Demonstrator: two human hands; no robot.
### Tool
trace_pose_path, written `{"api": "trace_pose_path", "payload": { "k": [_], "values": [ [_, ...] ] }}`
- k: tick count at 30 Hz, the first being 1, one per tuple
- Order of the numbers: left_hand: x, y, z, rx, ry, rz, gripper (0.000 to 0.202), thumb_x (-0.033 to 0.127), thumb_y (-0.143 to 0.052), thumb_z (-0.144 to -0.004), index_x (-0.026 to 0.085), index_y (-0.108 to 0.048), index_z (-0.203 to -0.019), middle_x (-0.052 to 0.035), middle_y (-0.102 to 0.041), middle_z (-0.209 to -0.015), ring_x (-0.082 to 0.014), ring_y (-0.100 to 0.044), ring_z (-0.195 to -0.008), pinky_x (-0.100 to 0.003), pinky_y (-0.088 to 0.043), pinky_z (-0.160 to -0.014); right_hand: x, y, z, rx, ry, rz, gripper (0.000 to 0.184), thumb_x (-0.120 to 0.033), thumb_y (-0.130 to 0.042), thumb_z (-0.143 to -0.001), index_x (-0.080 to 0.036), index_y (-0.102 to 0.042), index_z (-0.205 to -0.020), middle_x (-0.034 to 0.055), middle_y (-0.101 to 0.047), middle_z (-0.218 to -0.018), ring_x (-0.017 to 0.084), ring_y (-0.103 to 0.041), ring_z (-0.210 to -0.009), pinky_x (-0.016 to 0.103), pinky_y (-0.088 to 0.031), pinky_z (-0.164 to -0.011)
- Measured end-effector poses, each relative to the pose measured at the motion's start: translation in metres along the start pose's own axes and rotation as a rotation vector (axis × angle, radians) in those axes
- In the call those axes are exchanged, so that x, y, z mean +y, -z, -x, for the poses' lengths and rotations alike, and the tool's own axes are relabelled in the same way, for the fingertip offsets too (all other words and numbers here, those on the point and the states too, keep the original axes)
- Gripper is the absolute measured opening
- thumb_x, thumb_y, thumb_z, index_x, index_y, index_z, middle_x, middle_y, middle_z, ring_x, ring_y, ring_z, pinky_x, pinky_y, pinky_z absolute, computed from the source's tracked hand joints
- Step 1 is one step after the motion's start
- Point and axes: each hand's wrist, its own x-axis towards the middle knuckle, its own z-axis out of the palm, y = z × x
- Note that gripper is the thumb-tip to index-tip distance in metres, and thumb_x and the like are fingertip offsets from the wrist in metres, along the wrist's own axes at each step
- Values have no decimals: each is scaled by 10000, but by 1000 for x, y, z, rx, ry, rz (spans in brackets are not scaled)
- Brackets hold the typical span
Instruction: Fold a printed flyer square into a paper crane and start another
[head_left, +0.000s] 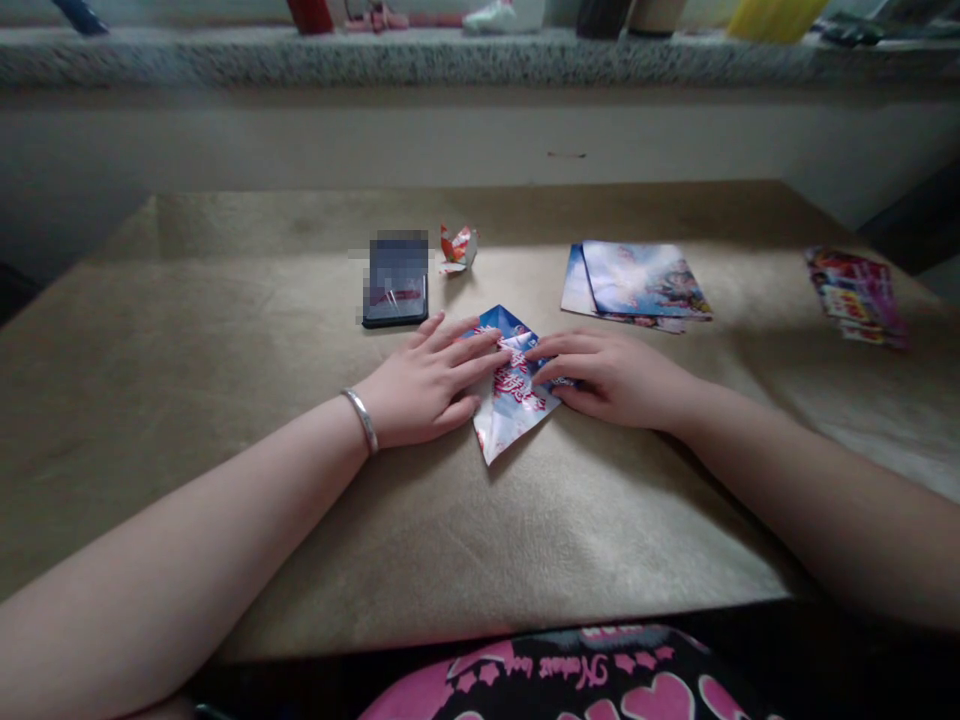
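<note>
A folded sheet of printed paper, blue, white and red, is laid flat on the desk near its middle, with one pointed corner turned toward the person. It is pressed down from both sides: the left hand is spread flat with its fingers stretched across the paper's left edge, and the right hand is laid flat with its fingertips on the upper right part. Neither hand is closed around anything; the fingertips of the two hands nearly meet over the paper. Much of the sheet is covered by the fingers, so its full outline and the print on it cannot be made out. A silver bracelet is worn on the left wrist. Just beyond the left hand a dark phone is seen, its screen blotted out by pixelation. A small folded paper piece is set just beside the phone, too small for its form to be told. Behind the right hand a stack of printed sheets is fanned slightly. A second pile of prints is blurred at the right edge of the desk. Things on the stone ledge are cut off by the top of the frame.
</note>
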Motion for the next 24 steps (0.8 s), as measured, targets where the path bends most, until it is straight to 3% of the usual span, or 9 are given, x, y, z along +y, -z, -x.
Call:
{"api": "trace_pose_path", "payload": {
  "k": [6,11,16,20,24],
  "values": [
    [-2,0,-2,-21,0,60,537,352,-408,-905,228,-327,-1422,-67,-366,-1468,-238,-310,-1358,-474,-103,-1163,-1,2,3,-99,7,39,340,-199,-491,-874,-225,-614,-1190,59,-586,-1299,205,-520,-1210,389,-432,-1021],
    [-2,-1,-3,-12,3,101,585,356,-402,-912,178,-250,-1448,-111,-310,-1493,-244,-306,-1359,-413,-239,-1131,-5,9,5,-130,32,98,366,-329,-548,-870,-210,-614,-1209,71,-575,-1316,229,-516,-1221,400,-432,-1023],
    [-1,2,-1,-10,33,171,644,377,-451,-888,159,-224,-1450,-132,-378,-1439,-263,-332,-1331,-426,-263,-1118,-8,14,3,-112,72,189,303,-243,-469,-912,-258,-649,-1155,22,-631,-1244,207,-577,-1138,380,-485,-942],
    [0,5,-1,142,10,282,677,355,-545,-833,149,-281,-1421,-146,-498,-1255,-225,-497,-1128,-356,-418,-989,-10,19,4,-139,90,260,304,-213,-456,-910,-255,-660,-1132,26,-647,-1218,211,-607,-1074,373,-506,-878],
    [-3,8,-1,251,-109,181,492,301,-529,-860,179,-435,-1326,-72,-616,-1031,-183,-552,-965,-382,-405,-1001,-11,24,8,-151,61,299,303,-204,-448,-905,-268,-673,-1097,11,-663,-1189,207,-623,-1023,366,-509,-838]
  ]
}}
